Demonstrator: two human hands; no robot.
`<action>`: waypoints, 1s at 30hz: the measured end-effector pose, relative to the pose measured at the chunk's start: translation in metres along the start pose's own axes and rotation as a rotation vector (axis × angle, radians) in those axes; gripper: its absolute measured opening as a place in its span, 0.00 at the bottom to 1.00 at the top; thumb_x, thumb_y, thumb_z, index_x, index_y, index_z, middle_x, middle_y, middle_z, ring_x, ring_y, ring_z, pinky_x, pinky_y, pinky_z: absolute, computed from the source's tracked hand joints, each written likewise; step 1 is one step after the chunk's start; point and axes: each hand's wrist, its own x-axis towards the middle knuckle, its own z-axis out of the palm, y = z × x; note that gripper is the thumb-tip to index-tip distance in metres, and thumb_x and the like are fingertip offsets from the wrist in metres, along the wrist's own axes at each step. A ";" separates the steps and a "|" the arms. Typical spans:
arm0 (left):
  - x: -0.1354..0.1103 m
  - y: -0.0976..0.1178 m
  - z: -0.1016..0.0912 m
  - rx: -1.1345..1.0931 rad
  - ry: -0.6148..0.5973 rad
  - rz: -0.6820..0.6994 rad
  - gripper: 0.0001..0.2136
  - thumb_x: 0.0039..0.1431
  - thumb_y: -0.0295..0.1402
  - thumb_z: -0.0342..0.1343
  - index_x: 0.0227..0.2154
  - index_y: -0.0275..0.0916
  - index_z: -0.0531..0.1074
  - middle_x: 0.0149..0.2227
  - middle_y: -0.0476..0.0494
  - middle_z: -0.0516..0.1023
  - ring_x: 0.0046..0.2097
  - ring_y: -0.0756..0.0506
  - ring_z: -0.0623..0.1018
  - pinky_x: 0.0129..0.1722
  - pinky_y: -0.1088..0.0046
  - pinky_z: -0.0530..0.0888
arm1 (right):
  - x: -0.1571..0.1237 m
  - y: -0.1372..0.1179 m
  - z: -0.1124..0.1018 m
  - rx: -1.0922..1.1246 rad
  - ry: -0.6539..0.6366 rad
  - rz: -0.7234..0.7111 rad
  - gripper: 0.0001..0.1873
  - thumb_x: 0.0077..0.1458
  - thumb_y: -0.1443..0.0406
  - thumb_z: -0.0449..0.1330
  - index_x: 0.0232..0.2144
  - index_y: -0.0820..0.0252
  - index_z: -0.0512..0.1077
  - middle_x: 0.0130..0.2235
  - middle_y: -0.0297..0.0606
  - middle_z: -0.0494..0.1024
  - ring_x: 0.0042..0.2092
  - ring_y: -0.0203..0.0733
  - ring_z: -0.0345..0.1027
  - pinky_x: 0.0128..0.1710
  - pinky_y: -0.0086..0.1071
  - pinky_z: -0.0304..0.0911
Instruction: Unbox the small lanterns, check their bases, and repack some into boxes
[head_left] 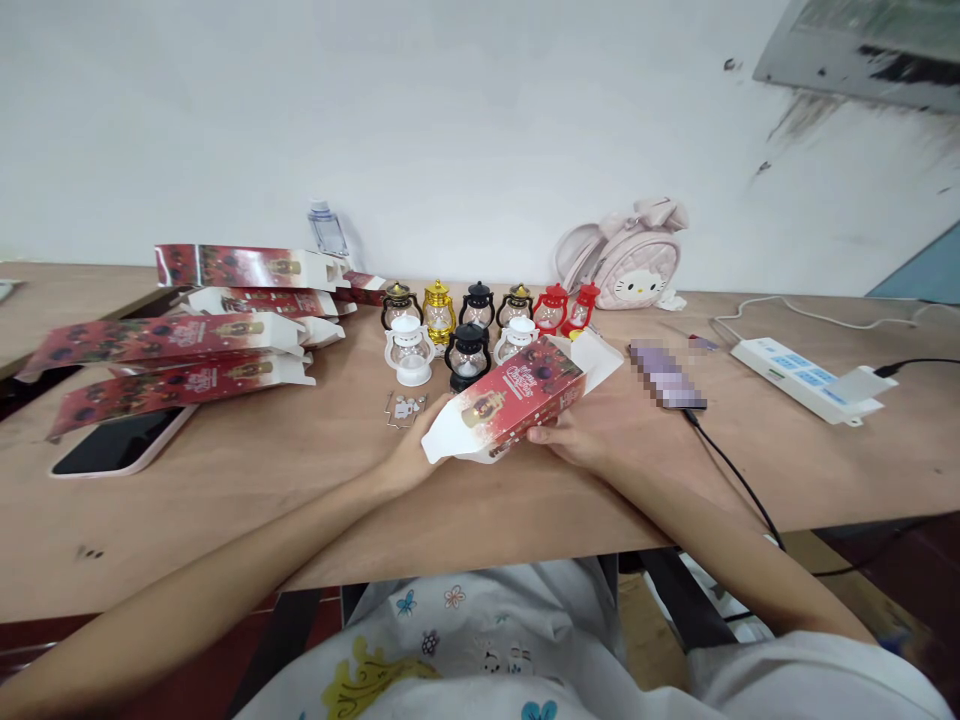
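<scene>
box [517, 400] is held tilted near the middle of the table [225, 520] front edge, just before the lanterns [469, 345]. left hand [411, 455] grips its white end; right hand [592, 435] clasps the red end, whose far flap stands open. step in hand, as judged: steadying the opened box. the next move calls for both grips to stay firm.

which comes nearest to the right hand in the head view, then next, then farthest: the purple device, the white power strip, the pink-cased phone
1. purple device, just right of the right hand, which holds the red box.
2. white power strip, farther right.
3. pink-cased phone, far left, beyond the left hand.
</scene>
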 end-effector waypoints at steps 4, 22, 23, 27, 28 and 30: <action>-0.001 0.012 0.001 -0.127 0.006 -0.045 0.24 0.45 0.49 0.64 0.40 0.39 0.68 0.42 0.41 0.77 0.44 0.40 0.77 0.44 0.62 0.74 | 0.003 0.003 0.003 -0.005 0.107 -0.027 0.43 0.21 0.43 0.71 0.44 0.48 0.71 0.46 0.36 0.77 0.53 0.52 0.67 0.58 0.46 0.58; -0.004 0.021 0.005 0.021 -0.051 -0.067 0.23 0.44 0.37 0.66 0.44 0.37 0.70 0.49 0.38 0.77 0.50 0.37 0.75 0.51 0.56 0.72 | 0.007 -0.012 0.014 0.174 0.343 -0.188 0.36 0.37 0.52 0.70 0.50 0.49 0.67 0.50 0.36 0.76 0.52 0.51 0.69 0.52 0.46 0.67; -0.005 0.020 0.005 0.024 -0.061 -0.080 0.23 0.44 0.37 0.66 0.44 0.36 0.70 0.48 0.38 0.77 0.49 0.37 0.76 0.51 0.57 0.72 | 0.008 -0.011 0.013 0.181 0.360 -0.184 0.35 0.37 0.53 0.70 0.49 0.50 0.67 0.49 0.36 0.77 0.52 0.50 0.70 0.52 0.46 0.67; -0.008 0.018 0.008 0.031 -0.126 -0.110 0.18 0.48 0.38 0.63 0.41 0.35 0.73 0.43 0.39 0.79 0.46 0.38 0.77 0.48 0.58 0.74 | 0.010 -0.008 0.008 0.189 0.421 -0.155 0.31 0.40 0.57 0.70 0.47 0.51 0.68 0.46 0.35 0.78 0.48 0.49 0.72 0.50 0.46 0.68; -0.009 0.017 0.009 0.043 -0.134 -0.103 0.17 0.48 0.38 0.63 0.40 0.36 0.73 0.42 0.40 0.79 0.46 0.38 0.77 0.47 0.58 0.74 | 0.011 -0.007 0.006 0.183 0.418 -0.150 0.30 0.40 0.58 0.70 0.47 0.51 0.69 0.44 0.35 0.79 0.48 0.49 0.73 0.50 0.46 0.69; -0.011 0.017 0.009 0.079 -0.136 -0.083 0.17 0.48 0.38 0.63 0.40 0.37 0.73 0.40 0.42 0.80 0.47 0.38 0.77 0.46 0.60 0.75 | 0.011 -0.007 0.005 0.168 0.399 -0.150 0.28 0.41 0.58 0.70 0.46 0.50 0.69 0.43 0.34 0.79 0.47 0.48 0.73 0.49 0.46 0.69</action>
